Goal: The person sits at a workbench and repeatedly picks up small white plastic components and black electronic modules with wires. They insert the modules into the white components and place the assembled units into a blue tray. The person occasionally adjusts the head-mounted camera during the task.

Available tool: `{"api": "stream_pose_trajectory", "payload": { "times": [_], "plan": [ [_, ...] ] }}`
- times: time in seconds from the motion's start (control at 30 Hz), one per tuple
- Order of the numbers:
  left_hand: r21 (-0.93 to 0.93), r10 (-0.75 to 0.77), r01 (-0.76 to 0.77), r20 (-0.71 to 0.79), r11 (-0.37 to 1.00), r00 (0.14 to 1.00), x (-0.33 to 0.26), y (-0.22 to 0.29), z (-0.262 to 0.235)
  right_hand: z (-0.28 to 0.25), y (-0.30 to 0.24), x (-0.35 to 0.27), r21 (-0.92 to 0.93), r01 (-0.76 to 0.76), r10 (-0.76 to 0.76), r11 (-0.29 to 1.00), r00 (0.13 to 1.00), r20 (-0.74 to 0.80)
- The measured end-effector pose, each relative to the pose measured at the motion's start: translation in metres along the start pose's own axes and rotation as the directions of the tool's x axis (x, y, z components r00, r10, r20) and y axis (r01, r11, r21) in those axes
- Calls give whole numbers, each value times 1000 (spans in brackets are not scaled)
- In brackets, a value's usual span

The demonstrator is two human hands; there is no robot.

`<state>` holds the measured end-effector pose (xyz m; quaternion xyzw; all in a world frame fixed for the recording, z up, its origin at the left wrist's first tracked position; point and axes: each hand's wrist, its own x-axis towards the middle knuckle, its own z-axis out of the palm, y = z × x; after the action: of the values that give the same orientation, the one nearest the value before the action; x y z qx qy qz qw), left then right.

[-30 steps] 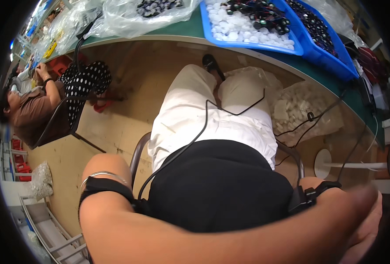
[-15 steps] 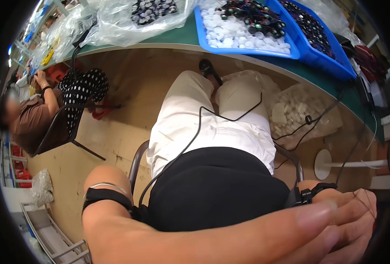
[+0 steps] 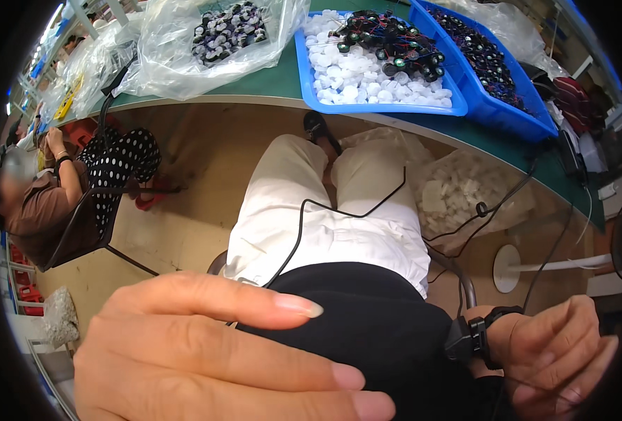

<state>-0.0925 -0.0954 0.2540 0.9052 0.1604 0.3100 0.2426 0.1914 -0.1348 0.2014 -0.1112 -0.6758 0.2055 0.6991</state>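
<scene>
My left hand (image 3: 206, 354) spreads large across the lower left, close in front of my dark top (image 3: 367, 309). Its fingers are stretched out, slightly apart, and hold nothing. At the lower right my right hand (image 3: 560, 347) is curled, fingertips drawn together. A thin dark line, perhaps a thread or wire, runs by its lower fingers; what the fingers hold, if anything, is too small to make out. A black band with a buckle-like device (image 3: 476, 340) circles the right wrist. A black cord (image 3: 300, 224) lies across my white trousers (image 3: 346, 235).
On the green table (image 3: 269, 77), a blue tray (image 3: 388, 109) holds white caps and dark wired parts. A second blue tray (image 3: 528, 126) holds similar wired parts. A clear plastic bag (image 3: 164, 67) surrounds purplish pieces. A seated person (image 3: 51, 196) is at left. Another bag (image 3: 465, 193) lies below the table.
My left hand has drawn back from the right hand toward the lower left, its fingers now stretched out. The right hand shows more fully, lower down. The whole view has shifted slightly.
</scene>
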Motion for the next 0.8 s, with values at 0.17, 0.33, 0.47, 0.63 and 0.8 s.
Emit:
{"api": "stream_pose_trajectory", "payload": {
  "times": [0.17, 0.33, 0.47, 0.63, 0.8],
  "plan": [
    [-213, 219, -309, -362, 927, 906, -37, -30, 31, -18, 20, -26, -43, 256, -259, 966, 960, -103],
    [-396, 67, -229, -382, 889, 922, -24, -33, 39, -2, 6, 2, -64, -32, 51, 997, 943, 328],
    [-513, 222, -212, -42, 832, 974, -8, -37, 11, -5, 7, 13, -33, -88, 94, 996, 940, 328],
    [-501, 200, -280, -207, 819, 958, 7, -67, 49, 18, 55, -5, -99, 256, -275, 962, 908, -315],
    [-222, -148, 79, -318, 972, 937, 28, -106, 90, 11, 122, -15, -527, -45, 280, 848, 884, 375]
  ]
}}
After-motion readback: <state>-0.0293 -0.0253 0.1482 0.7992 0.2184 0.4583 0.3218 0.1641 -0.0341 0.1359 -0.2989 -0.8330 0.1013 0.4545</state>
